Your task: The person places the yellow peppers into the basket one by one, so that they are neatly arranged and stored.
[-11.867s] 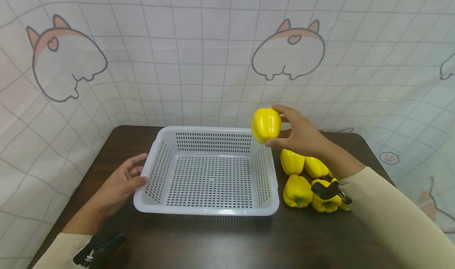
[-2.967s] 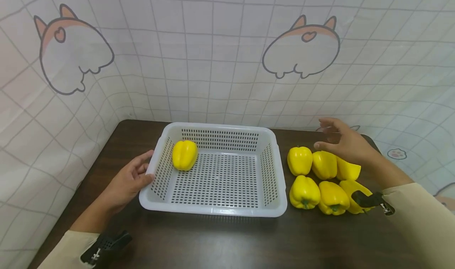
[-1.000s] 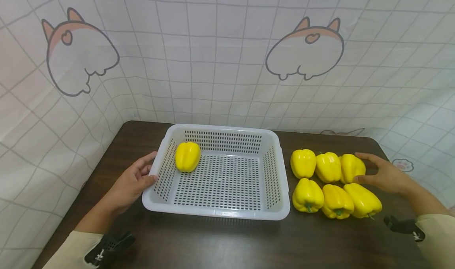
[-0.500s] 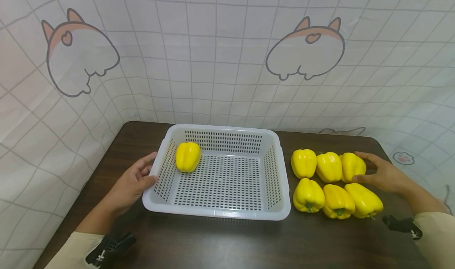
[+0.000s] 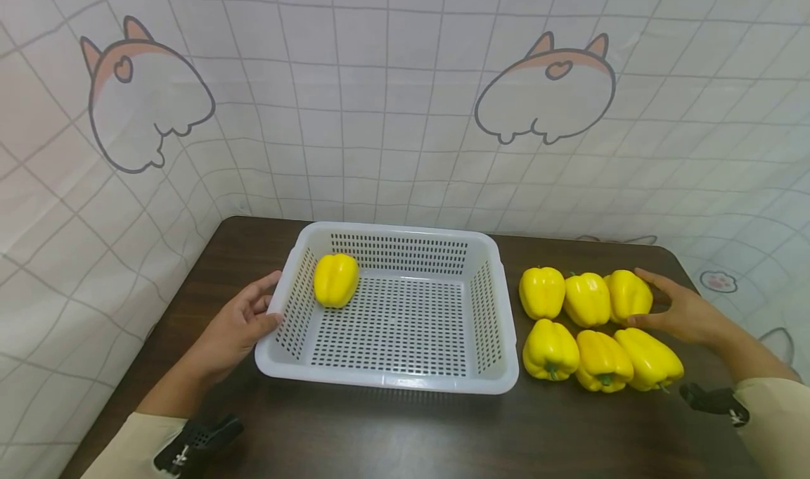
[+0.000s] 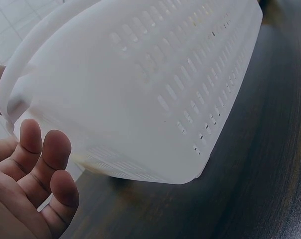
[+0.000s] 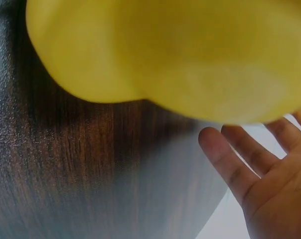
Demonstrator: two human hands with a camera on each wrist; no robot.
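Note:
A white plastic basket [image 5: 386, 380] with slotted sides sits on the table, a single yellow bell pepper [image 5: 336, 280] at its left end. My left hand [image 5: 229, 331] holds the basket's left rim; the left wrist view shows several fingertips [image 6: 56, 148] bent outside the wall. To the right of the basket, yellow bell peppers lie in two rows. At the far end of the back row, my right hand [image 5: 686, 315] has thumb and forefinger on either side of a yellow bell pepper [image 5: 629, 297]. That pepper fills the upper right wrist view, other fingers [image 7: 230, 167] beneath its edge.
Close beside the held pepper lies a second back-row pepper [image 5: 587, 300], with another [image 5: 542, 293] nearer the basket. The front row has peppers with green stems [image 5: 550, 350]. A dark wood table [image 5: 405, 437] lies under everything, and a patterned white curtain [image 5: 380, 113] stands behind.
A pepper has gone from my right hand into the basket's left end. My right hand has since moved right and down to the back row's far pepper. Over the last second little moved.

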